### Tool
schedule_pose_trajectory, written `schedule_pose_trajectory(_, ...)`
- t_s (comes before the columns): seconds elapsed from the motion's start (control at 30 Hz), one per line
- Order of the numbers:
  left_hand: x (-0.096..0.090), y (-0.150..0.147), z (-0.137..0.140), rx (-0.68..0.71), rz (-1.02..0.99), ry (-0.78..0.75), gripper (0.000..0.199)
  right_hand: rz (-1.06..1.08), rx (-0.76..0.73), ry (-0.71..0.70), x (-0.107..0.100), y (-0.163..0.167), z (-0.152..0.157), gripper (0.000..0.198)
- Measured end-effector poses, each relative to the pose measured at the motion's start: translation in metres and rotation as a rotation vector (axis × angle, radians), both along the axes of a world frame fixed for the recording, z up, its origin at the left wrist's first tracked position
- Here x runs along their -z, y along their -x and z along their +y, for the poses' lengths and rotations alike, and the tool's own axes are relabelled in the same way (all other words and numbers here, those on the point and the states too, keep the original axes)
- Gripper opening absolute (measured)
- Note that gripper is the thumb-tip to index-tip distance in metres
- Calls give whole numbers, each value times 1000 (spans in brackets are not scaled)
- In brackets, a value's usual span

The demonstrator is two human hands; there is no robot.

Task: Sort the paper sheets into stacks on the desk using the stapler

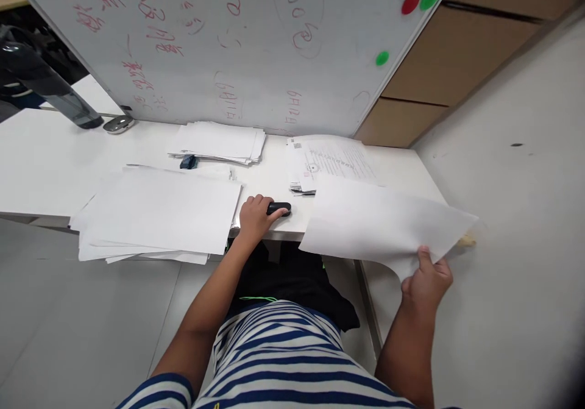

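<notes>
My left hand [255, 219] is closed around a black stapler [280, 208] near the front edge of the white desk; its rounded end sticks out to the right. My right hand [428, 279] pinches white paper [365, 217] by its lower right corner, thumb on top. The paper bends there and hangs past the desk's front edge. Whether it is one sheet or more, I cannot tell. Behind it lie printed pages [336, 156] with a round stamp mark, partly covered by the held paper. Left of my left hand is a loose pile of blank-looking sheets [169, 208].
A neater paper stack [219, 141] lies at the back, with a small dark blue object [188, 162] before it. A mouse [118, 124] and a dark bottle [55, 86] stand farther left. A whiteboard [256, 49], cardboard boxes [411, 61] and a wall [516, 202] bound the desk [31, 165].
</notes>
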State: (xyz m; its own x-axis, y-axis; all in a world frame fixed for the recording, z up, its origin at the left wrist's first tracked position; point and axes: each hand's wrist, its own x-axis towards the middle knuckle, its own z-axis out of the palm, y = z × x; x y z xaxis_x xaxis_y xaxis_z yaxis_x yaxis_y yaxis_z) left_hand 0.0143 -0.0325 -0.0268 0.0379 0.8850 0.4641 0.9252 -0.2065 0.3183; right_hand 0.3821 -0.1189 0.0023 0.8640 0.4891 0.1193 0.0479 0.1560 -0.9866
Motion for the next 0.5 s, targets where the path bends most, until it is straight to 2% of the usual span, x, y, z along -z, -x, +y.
schedule_pose_trajectory(0.13, 1, 0, 0, -9, 9, -23, 46, 64, -39, -26, 11, 6, 2, 41)
schedule_pose_trajectory(0.27, 0, -1, 0, -12, 30, -19, 47, 57, -36, -37, 12, 3, 3, 44)
schedule_pose_trajectory(0.4, 0, -1, -2, -15, 35, -28, 48, 64, -30, -7, 16, 3, 3, 44)
schedule_pose_trajectory(0.5, -1, -1, -1, -11, 31, -34, 45, 180, -82, 38, 20, 14, 7, 43)
